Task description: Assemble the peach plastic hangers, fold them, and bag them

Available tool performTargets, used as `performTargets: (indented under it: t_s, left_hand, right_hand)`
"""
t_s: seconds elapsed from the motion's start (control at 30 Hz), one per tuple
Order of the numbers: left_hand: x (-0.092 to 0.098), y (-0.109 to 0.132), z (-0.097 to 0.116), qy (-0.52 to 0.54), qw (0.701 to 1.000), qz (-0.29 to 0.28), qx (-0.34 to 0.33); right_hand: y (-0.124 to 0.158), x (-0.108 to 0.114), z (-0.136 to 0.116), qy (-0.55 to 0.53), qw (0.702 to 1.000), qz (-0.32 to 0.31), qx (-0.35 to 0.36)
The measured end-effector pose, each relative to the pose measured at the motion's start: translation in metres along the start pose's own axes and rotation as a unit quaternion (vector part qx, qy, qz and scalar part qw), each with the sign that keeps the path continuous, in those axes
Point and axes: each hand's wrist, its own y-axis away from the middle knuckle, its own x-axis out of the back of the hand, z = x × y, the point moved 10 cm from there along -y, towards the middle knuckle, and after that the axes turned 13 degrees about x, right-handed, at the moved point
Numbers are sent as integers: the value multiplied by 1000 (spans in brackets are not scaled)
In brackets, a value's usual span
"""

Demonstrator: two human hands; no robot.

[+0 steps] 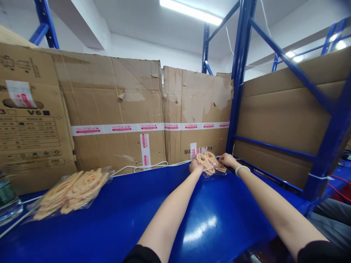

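Note:
At the back of the blue surface, a clear plastic bag (210,163) holds beige oval loop-shaped pieces. My left hand (195,166) is closed on the bag's left edge, fingers partly hidden behind it. On the other side my right hand (229,160), with a pale bead bracelet (242,169) at the wrist, pinches the bag's right upper edge with curled fingers. The bag lies tilted against the back, its loops side by side. Farther left, a larger pile of the same beige loops (72,190) rests in clear plastic bags, apart from both hands.
Cardboard sheets (117,98) wall off the back, with more cardboard (279,117) at the right behind a blue metal frame (238,80). A white cable (149,167) runs along the rear edge of the blue tabletop (131,219). A plastic bottle (8,199) stands far left.

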Motion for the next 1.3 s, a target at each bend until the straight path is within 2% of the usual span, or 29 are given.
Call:
performTargets:
  t_s: [0.17,0.3,0.4,0.5,0.6,0.7,0.77,0.87,0.93,1.0,1.07,1.13,1.2,1.3]
  left_hand:
    - [12,23,20,-111,990,8,-83]
    - [29,49,31,-180,971,-1,-156]
    - [56,78,30,-232,949,-27,-211]
    - [101,118,24,-275,921,-43,-273]
    - [157,160,21,-314,888,-24,-334]
    - [216,189,24,-358,853,32,-379]
    - [263,195,29,-378,836,107,-383]
    - [343,191,34,-382,817,255,-348]
    - [396,186,32,-375,803,351,-301]
    - [443,181,25,-369,790,425,-243]
    - [481,174,12,-363,782,477,-174]
    - [509,166,-4,-358,780,503,-104]
    - [526,156,-20,-355,786,504,-45]
    - [539,145,-36,-351,796,493,7]
  right_hand:
    - [-3,15,-6,-53,998,10,36]
    - [0,29,-12,-87,993,56,51]
    - [7,45,-20,-114,984,122,58]
    - [15,65,-47,-157,962,211,76]
    - [20,73,-105,-231,927,270,124]
    - [19,58,-193,-329,889,247,201]
    - [19,36,-260,-392,867,188,243]
    - [21,-7,-357,-467,839,71,270]
    - [23,-36,-412,-498,826,-5,263]
    - [23,-57,-456,-517,816,-58,251]
    - [21,-70,-490,-528,810,-92,238]
    - [16,-76,-515,-528,810,-116,226]
    - [10,-81,-532,-517,817,-135,216]
    - [1,-85,-549,-491,832,-155,205]
